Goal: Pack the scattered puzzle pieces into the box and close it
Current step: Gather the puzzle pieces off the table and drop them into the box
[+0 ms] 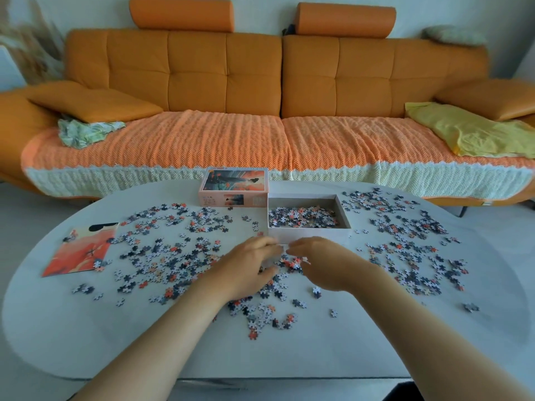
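Fingers of left hand and right hand curl round pieces — box open at twelve o'clock on bench.

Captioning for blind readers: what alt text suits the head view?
A left hand and right hand cup loose puzzle pieces on a white table, before an open box partly filled. Its lid sits beside it; an orange sofa behind.
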Motion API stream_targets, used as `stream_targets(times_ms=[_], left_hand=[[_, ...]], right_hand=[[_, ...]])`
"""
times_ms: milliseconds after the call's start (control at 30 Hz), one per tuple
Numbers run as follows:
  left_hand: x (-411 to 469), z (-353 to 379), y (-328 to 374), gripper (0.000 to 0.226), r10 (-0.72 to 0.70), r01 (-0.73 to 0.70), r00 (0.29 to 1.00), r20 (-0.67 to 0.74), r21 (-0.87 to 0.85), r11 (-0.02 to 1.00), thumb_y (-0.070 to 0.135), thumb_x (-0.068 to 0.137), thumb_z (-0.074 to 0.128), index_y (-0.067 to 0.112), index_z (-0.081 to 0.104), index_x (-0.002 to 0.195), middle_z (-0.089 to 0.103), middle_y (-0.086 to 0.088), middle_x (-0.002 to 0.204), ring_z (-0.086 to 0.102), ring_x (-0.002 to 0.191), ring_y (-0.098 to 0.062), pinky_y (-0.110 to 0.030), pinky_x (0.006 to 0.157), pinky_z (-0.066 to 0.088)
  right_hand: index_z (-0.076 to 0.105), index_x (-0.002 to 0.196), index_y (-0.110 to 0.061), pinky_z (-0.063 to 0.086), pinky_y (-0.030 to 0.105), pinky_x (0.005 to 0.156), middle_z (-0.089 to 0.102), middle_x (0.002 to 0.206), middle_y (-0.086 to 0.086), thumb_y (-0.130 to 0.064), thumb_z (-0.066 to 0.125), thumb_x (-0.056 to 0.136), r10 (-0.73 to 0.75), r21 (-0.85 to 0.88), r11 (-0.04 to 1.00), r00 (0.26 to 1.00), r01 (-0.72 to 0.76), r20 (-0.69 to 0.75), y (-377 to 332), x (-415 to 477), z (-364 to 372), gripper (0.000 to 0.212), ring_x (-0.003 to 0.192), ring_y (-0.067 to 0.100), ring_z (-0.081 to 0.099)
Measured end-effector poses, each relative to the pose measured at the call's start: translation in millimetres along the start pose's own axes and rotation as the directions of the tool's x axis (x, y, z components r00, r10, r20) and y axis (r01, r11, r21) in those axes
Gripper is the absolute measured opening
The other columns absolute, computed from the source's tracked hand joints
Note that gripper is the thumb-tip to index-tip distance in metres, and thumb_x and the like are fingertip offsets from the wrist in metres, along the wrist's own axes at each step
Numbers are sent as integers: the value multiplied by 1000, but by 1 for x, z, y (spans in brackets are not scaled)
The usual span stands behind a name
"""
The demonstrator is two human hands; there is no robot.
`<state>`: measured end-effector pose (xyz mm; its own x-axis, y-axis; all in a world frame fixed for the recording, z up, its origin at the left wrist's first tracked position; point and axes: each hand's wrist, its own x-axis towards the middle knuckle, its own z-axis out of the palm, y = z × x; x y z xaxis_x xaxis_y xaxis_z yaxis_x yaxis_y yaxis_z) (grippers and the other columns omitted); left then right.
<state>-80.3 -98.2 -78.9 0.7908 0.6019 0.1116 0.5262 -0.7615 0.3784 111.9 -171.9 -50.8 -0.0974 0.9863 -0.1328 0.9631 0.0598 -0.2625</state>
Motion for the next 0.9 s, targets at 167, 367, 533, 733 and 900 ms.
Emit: stream_targets(times_ms=[167,367,533,733,900], left_hand=[[-12,-2,10,50,-9,14,997,77,-74,997,47,97,48,34,40,145,38,18,148,23,140,-2,-28,117,20],[-27,-8,27,105,-6,-4,977,211,49,999,79,63,66,41,22,150,20,13,156,8,144,-7,-35,117,16],[-35,6,28,123,-53,19,949,312,111,994,86,56,62,45,-4,151,-15,20,159,-21,145,-8,-43,118,-4],[-30,7,24,83,15,-19,993,118,36,999,72,77,59,38,33,147,31,16,150,21,140,-6,-38,116,26],[-24,6,22,83,-3,1,1000,27,68,998,71,78,58,33,33,148,32,13,147,23,138,-8,-38,115,28]], right_hand=[[65,121,-35,52,35,90,64,127,-6,-2,39,87,-27,47,999,1000,26,15,-9,-15,4,53,107,19,60],[57,128,-40,43,28,101,56,125,-16,-22,60,89,56,196,980,996,-41,-71,3,-45,-5,44,110,5,52],[58,126,-41,49,28,89,57,110,-14,-33,82,73,147,145,975,980,-166,132,14,-64,-13,58,95,7,56],[73,105,-28,48,14,67,69,87,-13,-31,82,75,183,244,952,983,-183,22,8,-52,-1,31,76,2,61],[68,103,-29,47,19,66,64,90,-10,-37,73,82,248,284,933,967,-222,-60,0,-38,3,24,80,8,61]])
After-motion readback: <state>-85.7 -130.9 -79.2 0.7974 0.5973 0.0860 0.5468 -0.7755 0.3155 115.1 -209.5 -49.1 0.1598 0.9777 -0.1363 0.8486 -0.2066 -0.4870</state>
